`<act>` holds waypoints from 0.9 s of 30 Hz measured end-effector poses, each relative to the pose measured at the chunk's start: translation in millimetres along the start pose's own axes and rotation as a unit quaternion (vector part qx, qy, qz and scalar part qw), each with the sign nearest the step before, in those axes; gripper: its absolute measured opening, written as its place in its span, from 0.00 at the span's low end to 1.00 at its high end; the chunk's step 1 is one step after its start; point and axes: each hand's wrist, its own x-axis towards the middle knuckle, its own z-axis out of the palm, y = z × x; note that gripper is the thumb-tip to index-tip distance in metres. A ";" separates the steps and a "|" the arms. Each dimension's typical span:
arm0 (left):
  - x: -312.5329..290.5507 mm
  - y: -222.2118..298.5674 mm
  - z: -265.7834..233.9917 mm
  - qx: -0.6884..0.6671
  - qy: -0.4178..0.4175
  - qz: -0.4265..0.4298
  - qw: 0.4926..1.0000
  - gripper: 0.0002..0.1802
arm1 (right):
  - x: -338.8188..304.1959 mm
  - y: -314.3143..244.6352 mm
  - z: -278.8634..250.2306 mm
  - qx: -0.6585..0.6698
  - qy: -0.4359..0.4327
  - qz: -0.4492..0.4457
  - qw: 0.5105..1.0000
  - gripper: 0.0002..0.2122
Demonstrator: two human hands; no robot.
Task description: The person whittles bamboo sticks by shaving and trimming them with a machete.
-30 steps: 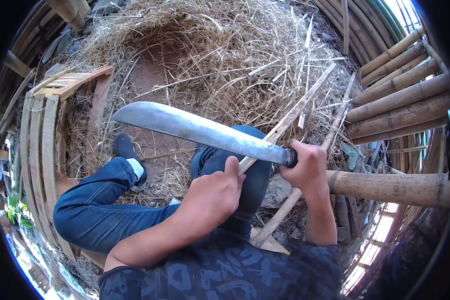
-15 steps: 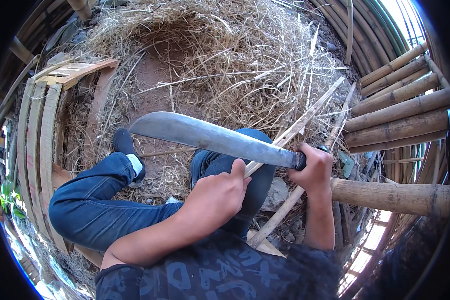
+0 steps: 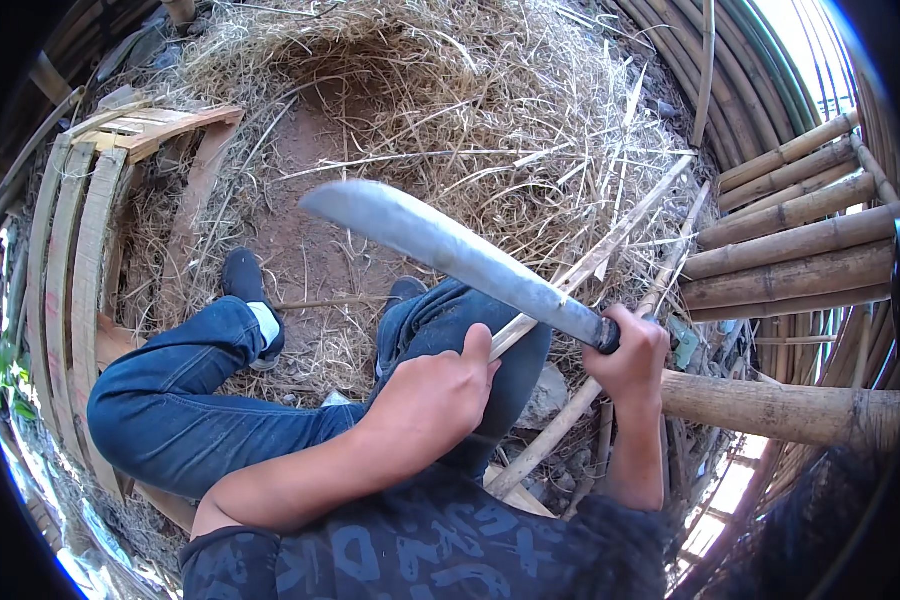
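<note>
My right hand (image 3: pixel 627 348) is wrapped round the dark handle of a machete (image 3: pixel 450 250). Its broad blade slants up and to the left, above my bent knee. In my closed left hand (image 3: pixel 440 395) is the near end of a split bamboo strip (image 3: pixel 610 240), thumb lying along it. The strip runs away to the upper right, passing beneath the blade near the handle. Whether the edge touches the strip I cannot tell. My fingers hide the strip's near end.
Dry straw (image 3: pixel 450 110) covers the ground ahead. A slatted wooden pallet (image 3: pixel 90 230) leans at the left. On the right are stacked bamboo poles (image 3: pixel 790 245) and a thick bamboo pole (image 3: pixel 780 408) close to my right forearm. Another thin stick (image 3: pixel 550 440) lies beside my leg.
The machete has tilted, its tip swinging up and to the right while the handle has dropped slightly. My left hand still holds the bamboo strip in nearly the same place.
</note>
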 end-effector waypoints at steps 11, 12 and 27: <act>3.8 4.1 5.4 0.006 0.008 -0.022 1.000 0.13 | -6.7 -12.4 7.7 0.060 -0.001 0.011 0.998 0.30; 3.5 5.1 5.0 0.007 0.008 -0.024 1.000 0.13 | -6.5 -13.2 7.8 0.061 -0.001 0.011 0.998 0.30; 0.7 -1.4 3.4 0.000 0.012 0.004 1.000 0.10 | 13.2 4.0 11.9 -0.029 0.088 -0.131 0.987 0.34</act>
